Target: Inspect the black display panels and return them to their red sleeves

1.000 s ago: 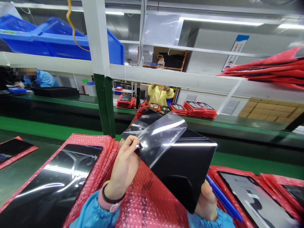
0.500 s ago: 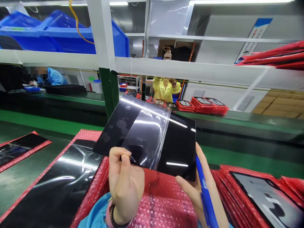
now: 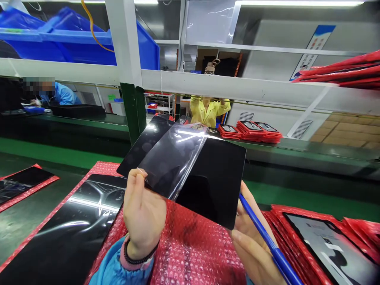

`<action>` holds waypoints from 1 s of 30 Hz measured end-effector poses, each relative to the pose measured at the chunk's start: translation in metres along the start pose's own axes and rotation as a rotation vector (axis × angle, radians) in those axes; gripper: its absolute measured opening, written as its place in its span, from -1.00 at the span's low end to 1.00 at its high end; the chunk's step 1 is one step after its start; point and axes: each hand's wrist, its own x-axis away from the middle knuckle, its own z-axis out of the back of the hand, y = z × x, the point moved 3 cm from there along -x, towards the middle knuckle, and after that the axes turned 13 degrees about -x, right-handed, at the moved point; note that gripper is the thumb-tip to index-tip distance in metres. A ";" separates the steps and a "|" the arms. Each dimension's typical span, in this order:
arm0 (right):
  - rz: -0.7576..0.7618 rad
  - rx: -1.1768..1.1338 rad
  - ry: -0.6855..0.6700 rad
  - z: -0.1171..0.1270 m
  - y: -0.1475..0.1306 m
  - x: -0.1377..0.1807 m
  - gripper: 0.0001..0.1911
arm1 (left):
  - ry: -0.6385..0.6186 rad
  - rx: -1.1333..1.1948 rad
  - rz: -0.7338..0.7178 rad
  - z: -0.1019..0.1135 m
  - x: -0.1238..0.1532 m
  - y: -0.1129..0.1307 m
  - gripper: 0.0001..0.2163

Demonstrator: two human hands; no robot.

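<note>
A black glass screen panel [image 3: 213, 178] is held tilted up in front of me. My right hand [image 3: 252, 237] grips its right edge, with a blue pen [image 3: 261, 231] also lying in that hand. Clear protective film [image 3: 170, 158] is partly lifted off the panel and curls back toward the left. My left hand [image 3: 144, 213] pinches the near corner of this film between thumb and finger. Below the panel lies red bubble wrap [image 3: 196, 245]. Left of my left hand, another black panel [image 3: 68, 225] with a glossy surface rests on red bubble wrap.
At right, red bubble bags with panels [image 3: 329, 233] are stacked. More red stacks [image 3: 255, 130] stand on the far ledge. A white shelf beam [image 3: 237, 84] crosses above, with blue bins [image 3: 77, 43] over it. A person in yellow [image 3: 208, 113] and one in blue [image 3: 63, 94] are beyond.
My left hand has moved left, drawing the film farther across the panel, so more bare black surface shows on the right. The panel's right side has tilted slightly.
</note>
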 end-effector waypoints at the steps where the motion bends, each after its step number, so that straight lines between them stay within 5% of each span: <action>1: -0.017 -0.040 -0.017 -0.001 0.000 0.000 -0.18 | 0.012 0.000 0.019 0.000 -0.003 0.000 -0.94; 8: -0.041 -0.082 -0.014 -0.005 0.002 0.002 -0.21 | 0.002 0.068 0.019 0.000 -0.008 0.002 -0.93; 18: -0.062 0.049 -0.058 0.002 0.001 -0.007 -0.88 | -0.078 0.066 -0.056 -0.002 -0.023 0.000 -0.89; 23: 0.029 0.158 0.003 0.001 -0.006 -0.006 -0.78 | 0.083 -0.042 -0.139 0.008 -0.042 -0.004 -0.90; 30: 0.151 0.396 0.078 0.008 -0.013 0.002 -0.82 | -0.015 -0.058 -0.024 0.011 -0.057 -0.008 -0.89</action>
